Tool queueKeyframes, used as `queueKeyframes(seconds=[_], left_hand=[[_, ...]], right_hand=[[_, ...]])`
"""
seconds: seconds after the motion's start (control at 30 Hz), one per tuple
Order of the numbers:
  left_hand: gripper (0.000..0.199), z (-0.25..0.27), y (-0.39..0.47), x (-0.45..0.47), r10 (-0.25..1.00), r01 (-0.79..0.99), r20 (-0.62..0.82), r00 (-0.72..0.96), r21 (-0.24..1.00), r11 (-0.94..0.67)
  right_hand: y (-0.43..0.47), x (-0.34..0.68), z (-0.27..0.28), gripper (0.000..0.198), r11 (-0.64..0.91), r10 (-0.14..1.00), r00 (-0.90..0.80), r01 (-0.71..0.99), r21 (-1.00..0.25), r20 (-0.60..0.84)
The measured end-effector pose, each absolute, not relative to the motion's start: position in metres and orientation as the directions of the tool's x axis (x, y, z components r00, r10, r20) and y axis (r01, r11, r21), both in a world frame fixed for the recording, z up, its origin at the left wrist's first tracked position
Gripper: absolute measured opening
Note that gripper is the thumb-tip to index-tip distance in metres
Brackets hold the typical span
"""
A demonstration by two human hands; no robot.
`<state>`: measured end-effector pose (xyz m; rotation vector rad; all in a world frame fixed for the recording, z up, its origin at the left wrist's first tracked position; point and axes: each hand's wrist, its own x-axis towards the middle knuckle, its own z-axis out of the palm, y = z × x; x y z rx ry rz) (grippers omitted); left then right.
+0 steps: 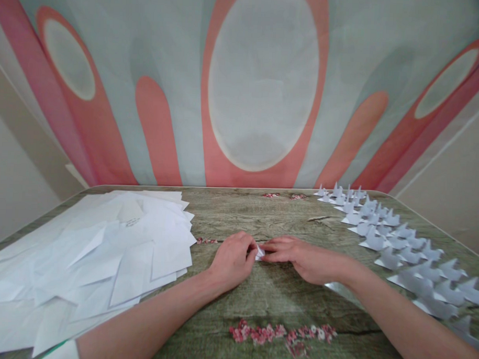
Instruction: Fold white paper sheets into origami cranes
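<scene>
A small piece of folded white paper (260, 252) lies between my hands at the middle of the wood-patterned table. My left hand (237, 257) is closed, with thumb and forefinger pinching the paper's left side. From the right, my right hand (290, 254) reaches in with its fingers close together, gripping the paper's right edge at the fingertips. The hands partly cover the paper, so its exact folds are hard to make out. Beneath my right forearm, a white paper piece (343, 293) rests on the table, partly hidden.
Loose white paper sheets (138, 249) are heaped on the left. Rows of folded white paper birds (390, 255) stand along the right. The table (254, 216) carries a pink flower print (261, 333) and meets a patterned backdrop (259, 179) at its far edge.
</scene>
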<state>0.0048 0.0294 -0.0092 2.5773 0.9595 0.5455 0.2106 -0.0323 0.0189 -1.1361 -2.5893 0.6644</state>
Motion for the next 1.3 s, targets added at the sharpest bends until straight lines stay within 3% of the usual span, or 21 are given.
queueKeyframes(seconds=[0.5, 1.3], left_hand=[[0.005, -0.0112, 0.0288, 0.0059, 0.697, 0.560, 0.241, 0.675, 0.448, -0.697], [0.020, -0.0124, 0.0347, 0.0039, 0.650, 0.505, 0.223, 0.727, 0.469, -0.725]], right_hand=[[-0.0334, 0.2082, 0.0186, 0.072, 0.583, 0.756, -0.654, 0.664, -0.468, 0.015], [-0.0347, 0.2068, 0.0188, 0.073, 0.601, 0.757, -0.654, 0.693, -0.399, 0.004]])
